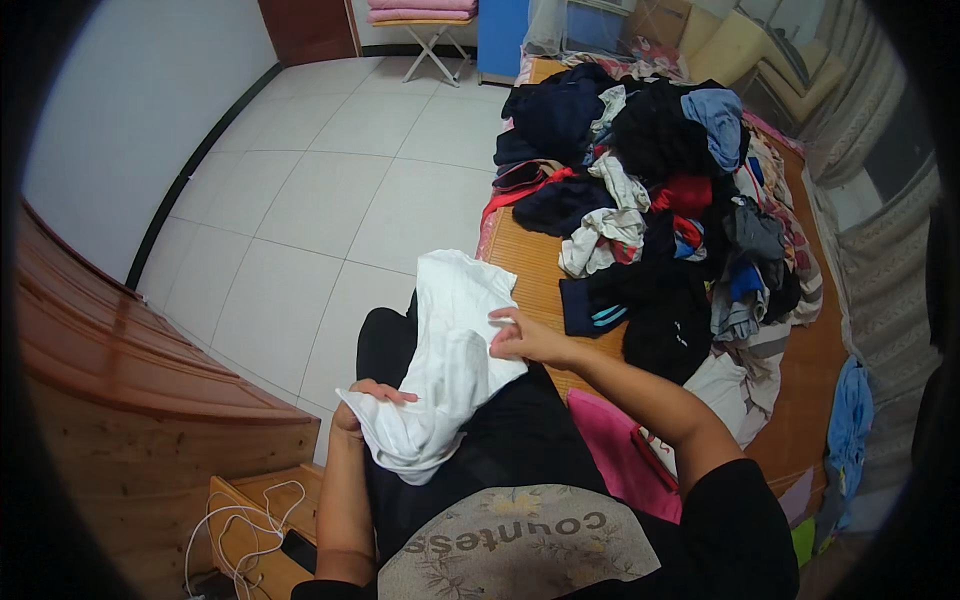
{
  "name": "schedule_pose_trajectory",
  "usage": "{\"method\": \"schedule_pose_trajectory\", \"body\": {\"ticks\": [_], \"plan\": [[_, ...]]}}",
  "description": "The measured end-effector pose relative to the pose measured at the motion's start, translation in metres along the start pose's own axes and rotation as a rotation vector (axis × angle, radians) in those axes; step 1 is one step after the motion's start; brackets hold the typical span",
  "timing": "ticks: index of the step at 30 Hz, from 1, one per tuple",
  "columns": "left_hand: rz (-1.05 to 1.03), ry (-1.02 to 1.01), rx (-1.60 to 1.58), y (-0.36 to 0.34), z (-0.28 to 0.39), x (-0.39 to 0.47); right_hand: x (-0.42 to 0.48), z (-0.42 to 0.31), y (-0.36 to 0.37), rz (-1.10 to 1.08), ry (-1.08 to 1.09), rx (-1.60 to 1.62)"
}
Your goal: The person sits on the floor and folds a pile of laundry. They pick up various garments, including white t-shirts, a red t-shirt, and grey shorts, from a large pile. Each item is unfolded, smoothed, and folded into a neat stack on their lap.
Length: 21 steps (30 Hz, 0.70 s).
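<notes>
A white cloth garment (457,352) lies partly folded and wrinkled across my lap, over black trousers (532,427). My left hand (371,397) grips its lower left end, with the palm and thumb mostly hidden by the fabric and the fingers on top. At the garment's right edge is my right hand (514,334), its thumb and index finger close around a bit of the white cloth. Right of my lap, a pink cloth (611,450) rests on the bed.
Piled clothes (660,142) cover much of the mat-topped bed (525,255). A small wooden cabinet (225,491) at lower left holds white cables and a dark phone (300,551). A folding stand (435,49) with pink bedding is at the far wall.
</notes>
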State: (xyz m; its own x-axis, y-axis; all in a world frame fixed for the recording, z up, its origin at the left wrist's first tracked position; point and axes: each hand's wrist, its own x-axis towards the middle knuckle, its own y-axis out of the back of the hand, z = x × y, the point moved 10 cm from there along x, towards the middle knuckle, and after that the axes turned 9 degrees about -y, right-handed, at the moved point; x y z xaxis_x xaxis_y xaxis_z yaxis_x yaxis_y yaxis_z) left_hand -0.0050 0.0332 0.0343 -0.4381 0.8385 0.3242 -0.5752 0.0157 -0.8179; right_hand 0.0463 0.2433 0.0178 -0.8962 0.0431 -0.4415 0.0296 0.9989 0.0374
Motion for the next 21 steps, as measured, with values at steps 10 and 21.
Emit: {"method": "schedule_pose_trajectory", "body": {"ticks": [10, 21], "plan": [[0.242, -0.056, -0.048, 0.027, 0.000, -0.013, -0.081, -0.059, -0.103, 0.180, 0.768, -1.021], [-0.015, 0.529, 0.427, -0.051, -0.006, 0.029, -0.097, -0.058, -0.115, -0.169, 0.644, -0.600]]}}
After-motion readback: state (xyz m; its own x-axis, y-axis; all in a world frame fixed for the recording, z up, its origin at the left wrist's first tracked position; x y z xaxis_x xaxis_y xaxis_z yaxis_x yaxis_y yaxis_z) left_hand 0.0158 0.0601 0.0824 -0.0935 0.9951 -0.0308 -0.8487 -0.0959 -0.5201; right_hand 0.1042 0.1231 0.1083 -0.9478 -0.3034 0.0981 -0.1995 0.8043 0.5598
